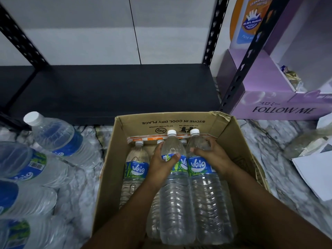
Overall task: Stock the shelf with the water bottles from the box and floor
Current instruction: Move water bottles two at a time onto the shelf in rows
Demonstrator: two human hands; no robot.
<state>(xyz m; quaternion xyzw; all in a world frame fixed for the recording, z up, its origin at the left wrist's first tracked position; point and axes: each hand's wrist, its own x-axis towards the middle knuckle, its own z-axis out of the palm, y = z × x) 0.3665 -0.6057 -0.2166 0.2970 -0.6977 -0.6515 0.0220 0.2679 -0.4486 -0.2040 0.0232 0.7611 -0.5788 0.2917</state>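
Fingers of left hand point(162, 165) and right hand point(212, 156) each around one water bottle point(173, 186) in the box point(231, 139).

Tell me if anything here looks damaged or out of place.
The cardboard box's far right corner is torn and crumpled. Several water bottles lie on their sides on the marble floor left of the box. The black shelf holds no bottles yet. Each hand grips a bottle in the box: left hand, right hand.

Head view, steeply down, close over box point(222, 130)
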